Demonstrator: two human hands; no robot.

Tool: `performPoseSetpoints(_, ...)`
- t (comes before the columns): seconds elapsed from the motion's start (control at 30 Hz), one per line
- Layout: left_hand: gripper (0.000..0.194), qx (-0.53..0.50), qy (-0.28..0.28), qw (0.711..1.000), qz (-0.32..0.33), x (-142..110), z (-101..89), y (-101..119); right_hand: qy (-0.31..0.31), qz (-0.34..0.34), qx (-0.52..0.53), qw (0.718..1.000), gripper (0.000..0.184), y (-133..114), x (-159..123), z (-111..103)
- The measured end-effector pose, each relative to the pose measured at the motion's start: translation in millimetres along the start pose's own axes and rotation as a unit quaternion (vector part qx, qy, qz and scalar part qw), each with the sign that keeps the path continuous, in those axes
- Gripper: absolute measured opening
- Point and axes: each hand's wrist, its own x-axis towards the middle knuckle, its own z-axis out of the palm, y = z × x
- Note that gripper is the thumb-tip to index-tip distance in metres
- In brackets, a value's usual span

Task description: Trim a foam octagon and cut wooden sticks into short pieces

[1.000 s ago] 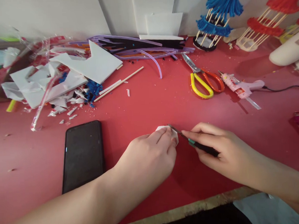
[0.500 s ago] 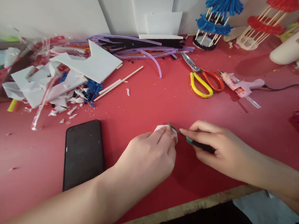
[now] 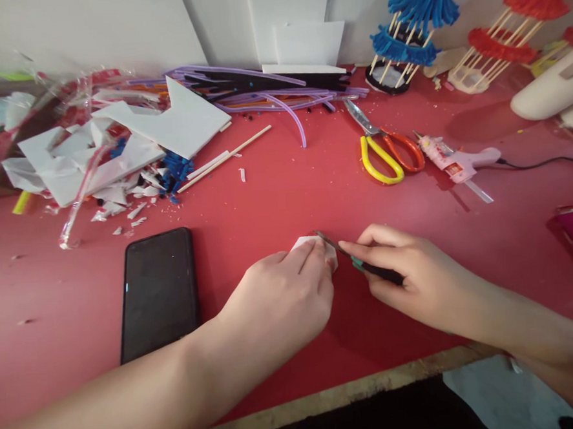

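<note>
A small white foam piece (image 3: 306, 243) lies on the red table (image 3: 276, 202), mostly hidden under my left hand (image 3: 282, 299), whose fingers press down on it. My right hand (image 3: 409, 278) is closed round a craft knife (image 3: 347, 256) with a green and black handle. The knife's blade tip rests on the far edge of the white piece, right beside my left fingertips.
A black phone (image 3: 158, 290) lies left of my hands. Scissors (image 3: 382, 150) and a pink glue gun (image 3: 455, 162) sit behind on the right. White foam scraps (image 3: 117, 147) and tubes (image 3: 269, 92) clutter the back left. Blue (image 3: 409, 32) and red (image 3: 503, 39) stick models stand at the back.
The knife and my right hand have slid slightly left and away across the white piece. My left hand keeps pressing it down. The camera has shifted a little.
</note>
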Motion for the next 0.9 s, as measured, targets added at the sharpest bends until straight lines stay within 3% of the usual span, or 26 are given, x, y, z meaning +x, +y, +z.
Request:
performPoseSetpoints(0.4,0.027,0.004,0.003,1.000,0.002,0.0,-0.2,0.6,-0.017,0.017,-0.015,1.000,0.040,-1.4,-1.0,-3.6)
performPoseSetpoints(0.9,0.028,-0.008,-0.006,1.000,-0.006,-0.1,-1.6,-0.3,-0.045,0.035,-0.014,0.998,0.048,0.0,-7.7,1.8)
